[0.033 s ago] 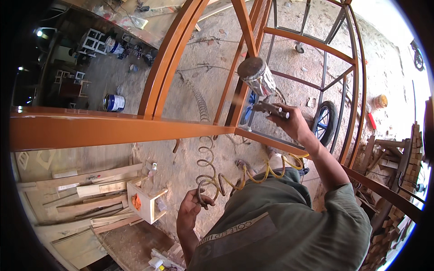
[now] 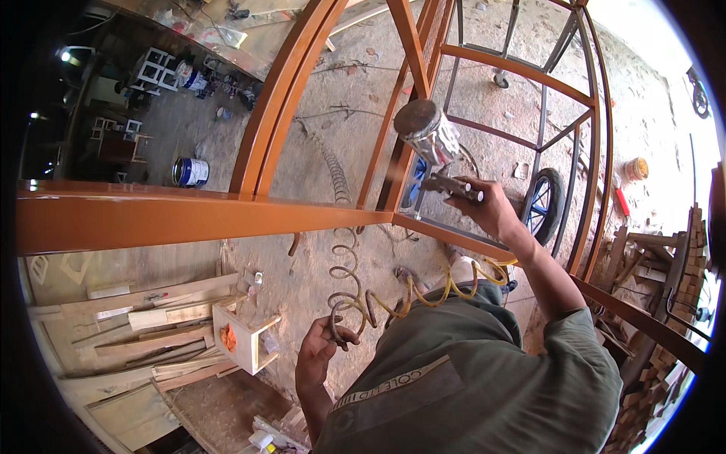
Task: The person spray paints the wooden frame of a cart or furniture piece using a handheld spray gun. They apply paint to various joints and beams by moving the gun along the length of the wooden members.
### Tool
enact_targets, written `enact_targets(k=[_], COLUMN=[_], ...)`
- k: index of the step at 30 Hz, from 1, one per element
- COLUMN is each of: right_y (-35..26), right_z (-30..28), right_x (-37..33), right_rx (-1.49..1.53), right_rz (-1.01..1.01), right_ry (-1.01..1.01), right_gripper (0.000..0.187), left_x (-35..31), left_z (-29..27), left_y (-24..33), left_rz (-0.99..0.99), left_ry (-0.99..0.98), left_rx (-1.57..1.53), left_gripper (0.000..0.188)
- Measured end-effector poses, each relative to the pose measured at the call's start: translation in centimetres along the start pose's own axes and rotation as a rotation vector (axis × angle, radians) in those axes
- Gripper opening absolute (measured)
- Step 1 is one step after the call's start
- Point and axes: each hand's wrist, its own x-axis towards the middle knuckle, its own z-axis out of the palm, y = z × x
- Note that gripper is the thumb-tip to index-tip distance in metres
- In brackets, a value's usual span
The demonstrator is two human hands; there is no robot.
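My right hand (image 2: 488, 208) is closed round the handle of a spray gun (image 2: 446, 184). On top of the gun, a paint-stained metal cup (image 2: 439, 140) with a dark lid leans to the left. A faint brownish mist shows left of the nozzle, beside an upright of the metal frame (image 2: 212, 219) coated orange-brown. At lower centre my left hand (image 2: 321, 348) has its fingers curled round a loop of the coiled yellow air hose (image 2: 397, 309). The hose runs across the front of my shirt toward the right. Part of the gun's grip is hidden by my fingers.
The frame's bars surround my arms and cross in front of me. A black-tyred wheel (image 2: 544, 206) stands at right, near a stack of wood pieces (image 2: 673, 333). Planks (image 2: 166, 314) and a small wooden box (image 2: 243, 344) lie at left. A paint bucket (image 2: 190, 172) sits farther off.
The spray gun and its cup have shifted slightly down and to the left with my right hand. My left hand stays on the hose.
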Motion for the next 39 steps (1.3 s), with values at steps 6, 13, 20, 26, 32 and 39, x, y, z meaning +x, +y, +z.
enact_targets(k=[6, 13, 20, 26, 32, 39], right_y=[1.0, 2.3, 2.7, -0.2, -2.4, -7.3], right_z=[-0.4, -0.5, -3.7, -2.9, 1.0, 9.2], right_x=[-0.4, 2.4, 6.1, 2.3, -5.4, -13.1], right_rx=[0.013, 0.063, -0.257, -0.249, -0.162, -0.114], right_rz=[-0.105, -0.056, -0.287, -0.271, -0.227, -0.184], right_ry=[-0.184, 0.052, 0.539, 0.748, 0.772, 0.927], right_gripper=[0.037, 0.039, 0.040, 0.042, 0.042, 0.041], left_x=[0.2, -0.1, -0.5, -1.4, -1.2, -2.2], left_z=[0.7, 0.9, 1.4, 0.5, -5.2, -14.7], left_y=[0.5, 0.2, 0.1, -1.5, -2.4, -2.7], left_rz=[-0.027, -0.034, -0.046, -0.041, -0.003, -0.023], left_ry=[-0.011, 0.008, 0.006, 0.072, 0.027, -0.097], left_rx=[0.009, -0.008, -0.114, -0.075, -0.051, 0.043], left_gripper=[0.078, 0.079, 0.075, 0.072, 0.060, 0.038])
